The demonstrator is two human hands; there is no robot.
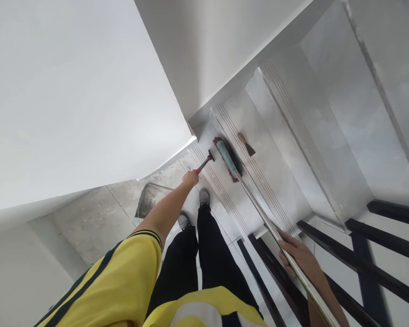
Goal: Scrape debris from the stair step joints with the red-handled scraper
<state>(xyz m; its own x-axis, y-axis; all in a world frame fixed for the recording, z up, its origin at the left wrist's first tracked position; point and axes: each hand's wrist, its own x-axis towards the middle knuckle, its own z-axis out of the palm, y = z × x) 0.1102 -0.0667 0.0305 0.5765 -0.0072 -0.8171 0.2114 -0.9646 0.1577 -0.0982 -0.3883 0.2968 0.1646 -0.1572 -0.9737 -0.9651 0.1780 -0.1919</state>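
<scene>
- Nearest are the person's own yellow sleeve (122, 277) and black trousers (197, 263), with grey shoes (204, 196) standing on a pale tiled stair.
- At near right the right hand (298, 259) is wrapped around the long metal pole (269, 218) of a mop, fingers curled over the shaft near its upper end. Black railing bars (378, 236) run just beside and under that hand.
- The pole looks stiff and smooth, likely slippery in a loose grip. Held so far from the head, it will probably feel head-heavy and swing easily, so a firm hold on the shaft suits it, lower down for more control.
- The left arm reaches forward, and the left hand (191, 177) is clenched around the red handle of a small hand tool (204, 162). Its dark head points at the step edge, touching or just above the tile; I cannot tell which.
- That tool looks light and rigid, easily managed in one fist by its handle.
- Just beyond it, the mop head (227, 159), with a teal bar over dark reddish fringe, lies on the step (272, 181) near the grooved nosing. The fringe looks soft and floppy.
- A little farther right lies a scraper (246, 144) with a wooden handle, apart from both hands.
- To the left, a rough grey landing (98, 218) sits below; white walls (71, 91) rise on the far side.
</scene>
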